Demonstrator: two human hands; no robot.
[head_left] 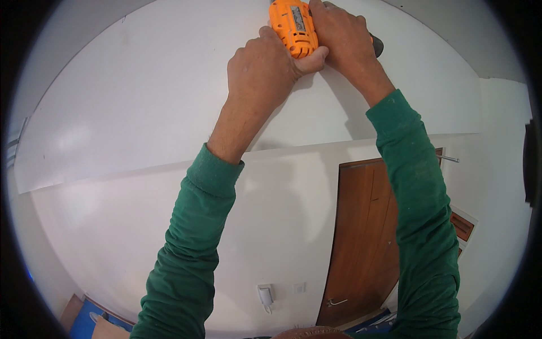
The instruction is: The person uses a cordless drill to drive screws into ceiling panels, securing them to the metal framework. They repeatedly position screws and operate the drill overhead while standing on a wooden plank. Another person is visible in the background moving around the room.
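Orange plastic power tool (296, 33), held by the left hand (258, 70) at its rear and the right hand (344, 42) around its side, is at the upper edge of view before a broad white panel (141, 96); below, the right arm's green fabric sleeve (422, 192) partly hides a brown wooden door (361, 231) near a white wall-mounted handset (265, 296). Its grey rectangular label (297, 18) is unreadable, on a casing with dark vent slots.

Two bare hands: one left hand (259, 70), one right hand (345, 37). Two long green fabric sleeves (186, 243). One orange plastic power tool (293, 28). One brown wooden door (361, 237), with one silvery metal lever handle (337, 303) near its left edge. Beyond that edge, on the white wall (141, 226), one white handset (265, 295) and one small whitish square plate (299, 288).
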